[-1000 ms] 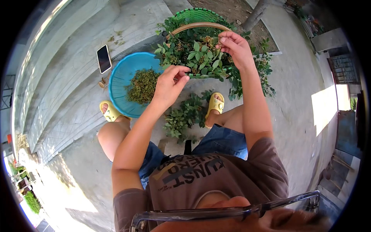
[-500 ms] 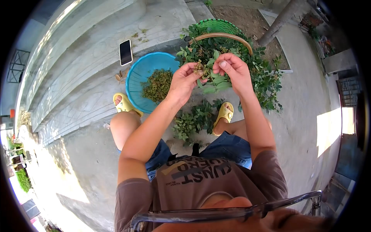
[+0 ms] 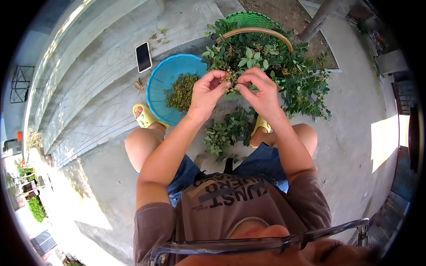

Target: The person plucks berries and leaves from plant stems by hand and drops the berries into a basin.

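Fingertips partly hide the berry cluster; the left hand partly covers the right rim of the blue basin.

left grip and right grip pinching a berry cluster, blue basin nearby, green basket beyond

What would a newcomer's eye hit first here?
Probably the bright blue basin, in front of the person and left of centre, with a greenish-brown pile in it. Then the green basket beyond, overflowing with leafy branches on the right. Between them and the body, the left hand and right hand meet at a small cluster.
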### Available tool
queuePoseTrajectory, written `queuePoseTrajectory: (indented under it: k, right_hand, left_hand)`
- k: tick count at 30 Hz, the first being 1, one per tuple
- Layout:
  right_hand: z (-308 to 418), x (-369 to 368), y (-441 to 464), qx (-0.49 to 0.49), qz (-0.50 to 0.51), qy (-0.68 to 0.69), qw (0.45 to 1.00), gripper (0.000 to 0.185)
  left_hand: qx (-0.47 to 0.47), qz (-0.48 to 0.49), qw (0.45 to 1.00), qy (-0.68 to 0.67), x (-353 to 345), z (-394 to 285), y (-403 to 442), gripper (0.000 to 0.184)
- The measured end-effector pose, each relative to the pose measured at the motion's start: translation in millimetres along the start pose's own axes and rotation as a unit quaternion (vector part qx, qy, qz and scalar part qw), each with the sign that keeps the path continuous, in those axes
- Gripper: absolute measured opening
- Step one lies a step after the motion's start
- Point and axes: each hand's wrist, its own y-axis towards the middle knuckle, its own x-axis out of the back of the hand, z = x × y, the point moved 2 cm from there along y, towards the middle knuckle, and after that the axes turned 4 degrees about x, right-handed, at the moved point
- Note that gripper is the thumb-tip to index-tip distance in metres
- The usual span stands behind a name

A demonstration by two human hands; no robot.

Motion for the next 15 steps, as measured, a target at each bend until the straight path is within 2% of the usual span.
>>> queuePoseTrajectory:
  k: [7, 11, 13, 15]
  right_hand:
    - [-7.8, 5.1, -0.7, 0.015, 0.020, -0.007, 1.000, 0.012]
    - [-7.1, 6.3, 1.1, 0.046, 0.008, -0.039, 0.998, 0.014]
    - [-5.0, 7.3, 1.5, 0.053, -0.016, -0.001, 0.998, 0.014]
    - [-2.9, 8.7, 3.0, 0.068, -0.012, -0.001, 0.998, 0.015]
  left_hand:
    - [0.030, 0.017, 0.999, 0.012, -0.8, 2.9, 1.7, 0.018]
    - [-0.023, -0.005, 0.992, 0.124, -1.2, 0.7, 0.8, 0.016]
    - [-0.047, -0.009, 0.986, 0.157, -1.7, -1.2, 0.4, 0.015]
    - [-0.125, -0.015, 0.960, 0.250, -2.2, -5.0, 0.3, 0.013]
